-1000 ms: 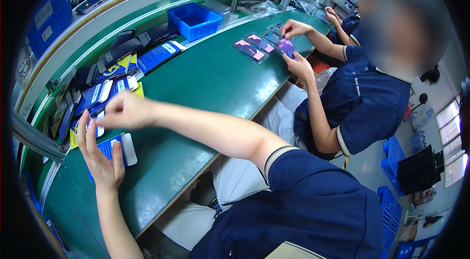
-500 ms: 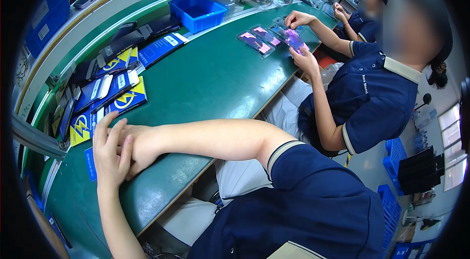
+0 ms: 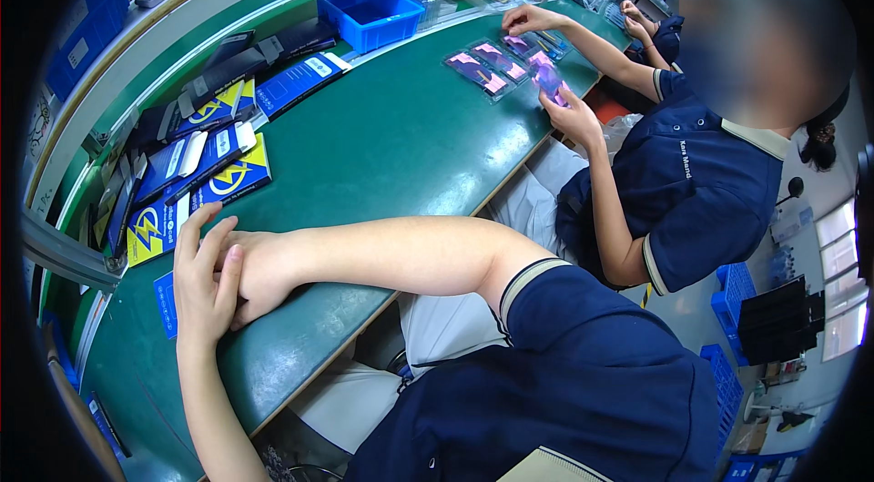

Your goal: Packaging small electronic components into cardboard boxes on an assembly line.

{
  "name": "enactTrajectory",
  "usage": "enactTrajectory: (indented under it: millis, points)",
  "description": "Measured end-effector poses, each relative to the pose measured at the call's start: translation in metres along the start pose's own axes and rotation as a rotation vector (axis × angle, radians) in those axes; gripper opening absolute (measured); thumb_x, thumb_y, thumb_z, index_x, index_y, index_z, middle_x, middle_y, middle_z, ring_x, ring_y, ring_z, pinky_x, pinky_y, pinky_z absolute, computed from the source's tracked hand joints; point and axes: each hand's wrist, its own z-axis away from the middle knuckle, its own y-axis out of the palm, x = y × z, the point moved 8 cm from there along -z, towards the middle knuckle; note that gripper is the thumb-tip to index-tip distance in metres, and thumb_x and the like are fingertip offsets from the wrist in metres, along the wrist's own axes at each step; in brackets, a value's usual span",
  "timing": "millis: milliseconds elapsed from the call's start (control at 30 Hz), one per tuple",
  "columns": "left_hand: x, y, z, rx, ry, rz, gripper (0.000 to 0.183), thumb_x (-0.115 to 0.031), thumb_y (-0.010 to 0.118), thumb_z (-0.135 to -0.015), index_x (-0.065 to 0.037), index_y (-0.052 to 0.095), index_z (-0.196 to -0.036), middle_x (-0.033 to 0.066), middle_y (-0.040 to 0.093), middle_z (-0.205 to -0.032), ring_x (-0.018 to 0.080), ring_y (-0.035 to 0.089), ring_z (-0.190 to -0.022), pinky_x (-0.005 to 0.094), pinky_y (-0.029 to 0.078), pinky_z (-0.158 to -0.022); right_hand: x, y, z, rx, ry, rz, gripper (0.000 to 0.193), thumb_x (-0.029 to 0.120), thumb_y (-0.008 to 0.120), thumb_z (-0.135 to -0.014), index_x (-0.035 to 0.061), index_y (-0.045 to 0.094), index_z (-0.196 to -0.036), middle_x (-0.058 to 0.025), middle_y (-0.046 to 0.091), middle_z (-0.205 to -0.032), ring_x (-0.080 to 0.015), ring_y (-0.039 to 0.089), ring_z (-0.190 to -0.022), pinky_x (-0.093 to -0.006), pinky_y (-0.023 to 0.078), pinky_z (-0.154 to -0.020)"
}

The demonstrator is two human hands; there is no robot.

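My left hand (image 3: pixel 206 286) is raised over the green table with its fingers stretched and apart, and nothing shows in it. Crossing to it from the right, my right hand (image 3: pixel 261 271) lies against its palm side. The right hand's fingers are largely hidden behind the left hand, so their grip cannot be made out. A flat blue card or box (image 3: pixel 165 304) lies on the table beside the left hand, partly covered by it. Just beyond the fingertips is a blue and yellow box (image 3: pixel 148 236), part of a loose pile of flat boxes.
Along the table's (image 3: pixel 391 154) far side lie dark blue boxes (image 3: pixel 296 89) and a blue bin (image 3: pixel 369 20). At right a co-worker (image 3: pixel 692 182) holds a shiny purple piece (image 3: pixel 549 81) near several clear packets (image 3: pixel 477 72). A metal frame post (image 3: pixel 73 250) stands at left.
The co-worker's right hand has left the purple piece and moved back to the packets on the table. My own hands have hardly moved.
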Motion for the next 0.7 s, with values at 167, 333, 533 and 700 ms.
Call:
enactTrajectory:
  millis: [167,333,533,700]
  points:
    - [-0.0012,-0.0051,0.0022,0.003,0.007,-0.029,0.03,-0.014,0.059,-0.089,0.0,0.065,-0.115,0.0174,0.056,-0.132,0.0362,0.055,-0.121,0.0429,0.044,-0.102,-0.0019,0.005,-0.0047,0.093,0.063,-0.052,0.049,0.038,0.073,-0.077,0.0104,0.066,-0.118,-0.0151,0.061,-0.125,-0.0344,0.049,-0.123,-0.0432,0.036,-0.109]
    - [-0.0017,-0.0019,-0.0001,-0.008,0.027,-0.049,0.031,-0.014,0.059,-0.089,-0.001,0.065,-0.117,0.017,0.055,-0.132,0.0357,0.055,-0.121,0.0428,0.044,-0.102,-0.003,0.0016,-0.0008,0.067,0.051,-0.022,0.051,0.037,0.074,-0.077,0.0109,0.065,-0.12,-0.0148,0.059,-0.128,-0.0346,0.048,-0.124,-0.0443,0.036,-0.109]
    - [-0.0002,-0.001,0.0004,0.003,0.028,-0.047,0.031,-0.015,0.059,-0.09,-0.001,0.065,-0.116,0.0163,0.056,-0.132,0.035,0.055,-0.121,0.0425,0.044,-0.102,-0.0004,-0.0006,-0.0016,0.074,0.065,-0.044,0.048,0.035,0.073,-0.077,0.0107,0.065,-0.118,-0.0148,0.061,-0.125,-0.0335,0.051,-0.121,-0.044,0.037,-0.108]
    - [-0.0006,-0.0065,0.0028,-0.007,0.018,-0.053,0.027,-0.016,0.059,-0.09,-0.001,0.067,-0.111,0.0156,0.056,-0.131,0.0347,0.055,-0.12,0.0422,0.045,-0.1,0.0033,0.0004,-0.0061,0.048,0.038,-0.048,0.042,0.033,0.073,-0.078,0.01,0.067,-0.113,-0.0132,0.066,-0.117,-0.0305,0.057,-0.115,-0.041,0.042,-0.104]
